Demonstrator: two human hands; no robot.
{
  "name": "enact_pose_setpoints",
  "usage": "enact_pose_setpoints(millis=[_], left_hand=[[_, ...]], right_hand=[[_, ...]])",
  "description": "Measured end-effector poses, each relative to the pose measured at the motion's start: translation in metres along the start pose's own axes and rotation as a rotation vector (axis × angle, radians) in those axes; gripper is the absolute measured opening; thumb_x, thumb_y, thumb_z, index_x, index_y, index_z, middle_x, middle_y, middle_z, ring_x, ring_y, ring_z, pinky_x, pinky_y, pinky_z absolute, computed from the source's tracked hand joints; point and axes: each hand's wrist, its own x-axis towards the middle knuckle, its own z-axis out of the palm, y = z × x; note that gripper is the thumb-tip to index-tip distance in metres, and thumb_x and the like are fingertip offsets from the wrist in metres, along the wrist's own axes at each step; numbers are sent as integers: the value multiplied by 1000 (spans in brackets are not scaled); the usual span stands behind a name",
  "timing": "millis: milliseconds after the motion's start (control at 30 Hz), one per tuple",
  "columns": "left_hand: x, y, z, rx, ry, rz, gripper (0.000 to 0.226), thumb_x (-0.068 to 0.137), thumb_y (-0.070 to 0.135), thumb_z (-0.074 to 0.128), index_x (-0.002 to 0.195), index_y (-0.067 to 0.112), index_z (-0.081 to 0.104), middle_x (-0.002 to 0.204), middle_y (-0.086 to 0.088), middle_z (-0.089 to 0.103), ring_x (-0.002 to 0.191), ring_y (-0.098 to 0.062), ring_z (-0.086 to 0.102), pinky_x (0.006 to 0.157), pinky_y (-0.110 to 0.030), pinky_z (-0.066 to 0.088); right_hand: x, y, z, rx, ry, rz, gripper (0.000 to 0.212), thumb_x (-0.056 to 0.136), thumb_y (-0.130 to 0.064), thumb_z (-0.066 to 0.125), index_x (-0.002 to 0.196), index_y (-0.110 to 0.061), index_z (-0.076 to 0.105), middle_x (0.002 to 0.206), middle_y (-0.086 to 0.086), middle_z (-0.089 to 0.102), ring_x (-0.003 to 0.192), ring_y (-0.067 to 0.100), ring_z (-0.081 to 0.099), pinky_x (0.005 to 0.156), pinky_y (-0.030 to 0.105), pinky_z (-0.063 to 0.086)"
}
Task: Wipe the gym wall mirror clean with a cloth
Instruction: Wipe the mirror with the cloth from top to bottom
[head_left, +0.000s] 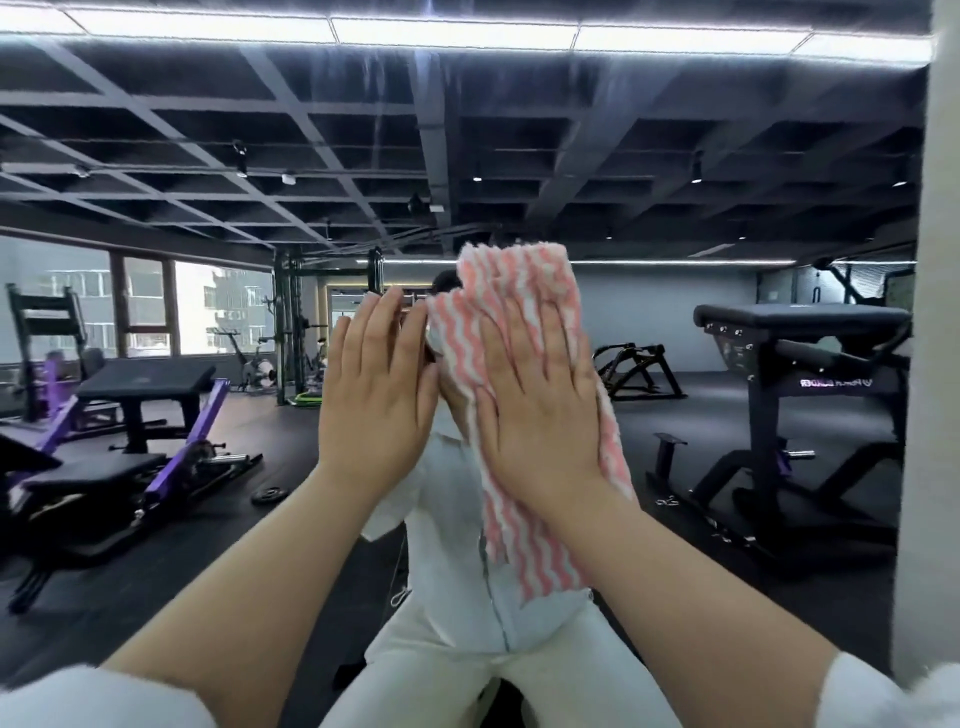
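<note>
Mirror (675, 322) glass fills our view, reflecting the gym. Our right hand (540, 395) presses the pink-striped cloth (519, 291) flat against it, fingers straight and close together; our left hand (376, 384) rests bare on the glass beside it, fingers together. We judge even palm pressure and overlapping strokes work best, lifting the bare hand to avoid prints.

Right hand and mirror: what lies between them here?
In the head view, the pink-and-white striped cloth lies between the right hand and the mirror, pressed flat by straight fingers.
</note>
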Motion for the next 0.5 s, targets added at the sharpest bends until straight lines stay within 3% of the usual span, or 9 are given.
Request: enact_pose_setpoints(millis=[133, 233, 300, 400, 500], left_hand=[[-2, -2, -10, 0, -129, 5, 52, 102, 38, 22, 141, 6, 34, 146, -20, 30, 136, -35, 25, 115, -50, 19], [-11, 3, -24, -29, -182, -23, 49, 98, 33, 32, 141, 10, 32, 146, -19, 30, 136, -34, 23, 114, -52, 21], [-21, 8, -34, -40, -176, -28, 49, 94, 28, 37, 140, 13, 32, 144, -14, 27, 135, -33, 22, 114, -50, 20], [-30, 12, -49, -106, -159, -86, 47, 94, 25, 37, 139, 13, 32, 143, -10, 24, 134, -32, 23, 113, -45, 19], [-34, 10, -62, -151, -148, -161, 45, 96, 27, 35, 139, 12, 34, 146, -9, 23, 135, -29, 21, 112, -42, 17]], right_hand=[[-42, 36, -8, -37, -114, 224, 64, 99, -50, 13, 154, -22, -4, 160, 13, -6, 146, 38, -5, 118, 53, -3], [-65, 51, -10, 11, -118, 543, 70, 95, -58, 15, 154, -22, 2, 156, 29, -2, 144, 45, -1, 115, 53, -3], [-62, 44, -9, 49, -114, 638, 76, 92, -57, 14, 153, -16, -2, 156, 28, -4, 144, 44, -1, 115, 47, -7], [-35, 16, -5, 83, -104, 549, 73, 93, -59, 3, 152, -17, -9, 156, 14, -14, 146, 37, -1, 116, 42, -9], [-1, -26, 1, 118, -24, 288, 67, 98, -53, 8, 153, -16, 1, 160, 11, 3, 146, 31, 5, 118, 42, -4]])
